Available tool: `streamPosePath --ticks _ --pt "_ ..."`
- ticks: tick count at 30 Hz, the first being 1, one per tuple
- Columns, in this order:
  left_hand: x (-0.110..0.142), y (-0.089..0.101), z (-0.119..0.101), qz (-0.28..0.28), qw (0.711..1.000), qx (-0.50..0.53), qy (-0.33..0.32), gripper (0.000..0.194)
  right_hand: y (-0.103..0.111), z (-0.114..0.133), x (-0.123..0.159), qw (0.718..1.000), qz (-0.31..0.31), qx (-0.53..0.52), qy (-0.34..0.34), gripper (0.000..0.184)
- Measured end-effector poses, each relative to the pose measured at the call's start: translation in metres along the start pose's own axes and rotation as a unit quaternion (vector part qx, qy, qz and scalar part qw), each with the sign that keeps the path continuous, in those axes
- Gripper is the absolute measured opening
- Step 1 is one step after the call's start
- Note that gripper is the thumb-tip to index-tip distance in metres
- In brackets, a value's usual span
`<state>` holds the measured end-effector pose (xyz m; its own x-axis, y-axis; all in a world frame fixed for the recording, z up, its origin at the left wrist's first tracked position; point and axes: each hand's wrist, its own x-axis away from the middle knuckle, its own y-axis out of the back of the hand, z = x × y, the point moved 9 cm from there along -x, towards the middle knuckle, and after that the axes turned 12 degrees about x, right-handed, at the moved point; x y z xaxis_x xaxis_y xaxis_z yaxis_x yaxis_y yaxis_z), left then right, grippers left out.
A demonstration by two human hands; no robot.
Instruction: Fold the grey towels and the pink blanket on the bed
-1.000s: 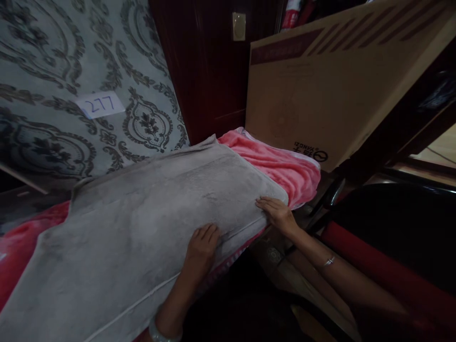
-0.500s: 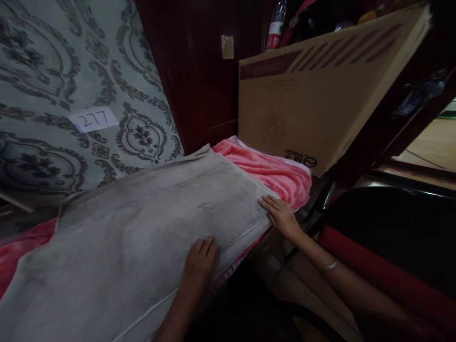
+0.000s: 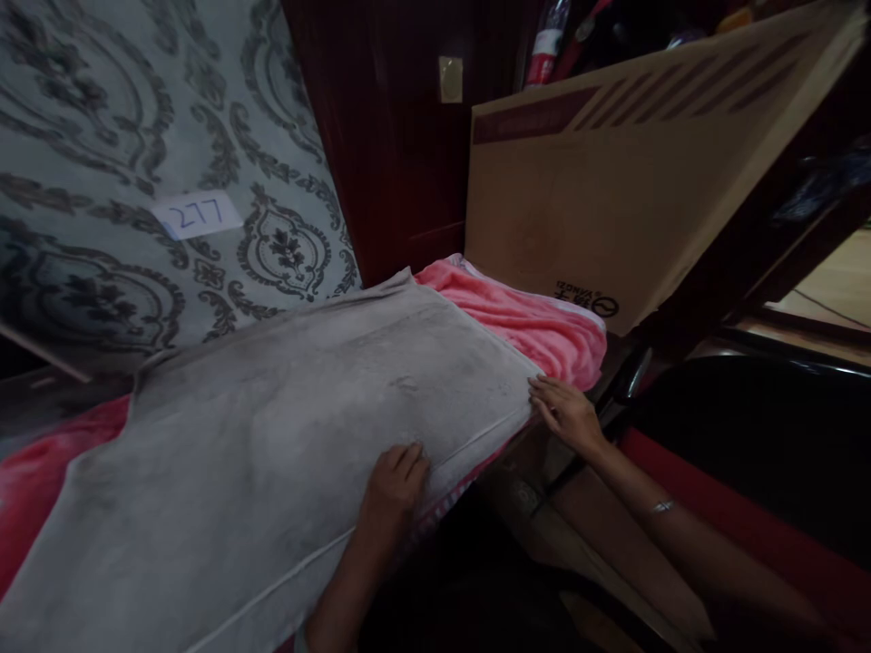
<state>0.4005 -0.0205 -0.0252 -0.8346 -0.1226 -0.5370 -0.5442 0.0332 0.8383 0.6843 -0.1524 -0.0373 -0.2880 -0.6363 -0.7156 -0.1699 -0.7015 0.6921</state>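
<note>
A large grey plush cloth (image 3: 286, 435) with a pale piped seam lies spread over a pink blanket (image 3: 504, 308), which shows past its right end and at the far left. On the grey cloth near its front seam rests my left hand (image 3: 396, 485), palm down, fingers slightly bent and holding nothing visible. My right hand (image 3: 568, 413) lies at the cloth's right front corner, its fingers stretched out over the edge. Whether the right thumb grips the edge from below is hidden.
A big cardboard box (image 3: 612, 190) leans behind the blanket's right end, with a bottle (image 3: 546, 45) behind its top edge. At right stands a black chair (image 3: 762, 435) with a red part. A paper marked 277 (image 3: 199, 215) is on the patterned wall (image 3: 286, 245).
My right hand has slid rightward along the cloth to its corner. The left hand stays in nearly the same place on the cloth. The view has shifted slightly.
</note>
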Motion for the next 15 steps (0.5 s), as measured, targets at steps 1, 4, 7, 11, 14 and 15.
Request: streamPosePath --ticks 1,4,7,11,14,15 --pt "-0.002 0.001 -0.002 0.003 1.0 0.01 0.003 0.029 0.004 0.004 -0.004 1.0 0.005 0.006 -0.007 0.034" --pt "-0.009 0.007 -0.007 0.016 0.999 0.049 0.015 0.025 0.004 0.035 -0.028 0.999 0.043 0.006 -0.001 0.038" --pt "-0.009 0.022 -0.002 0.016 0.996 0.087 0.028 0.027 -0.013 0.088 -0.053 0.993 0.111 0.007 0.05 0.049" --pt "0.015 0.054 0.033 0.017 0.99 0.015 0.14 0.036 -0.046 0.133 -0.063 0.972 0.206 0.054 0.096 0.062" --pt "0.05 0.064 0.061 0.07 0.96 -0.054 0.266 0.053 -0.068 0.136 -0.051 0.953 0.273 0.088 0.1 0.063" --pt "0.061 0.065 0.066 0.086 0.95 -0.064 0.293 0.057 -0.072 0.135 -0.047 0.949 0.282 0.096 0.099 0.062"
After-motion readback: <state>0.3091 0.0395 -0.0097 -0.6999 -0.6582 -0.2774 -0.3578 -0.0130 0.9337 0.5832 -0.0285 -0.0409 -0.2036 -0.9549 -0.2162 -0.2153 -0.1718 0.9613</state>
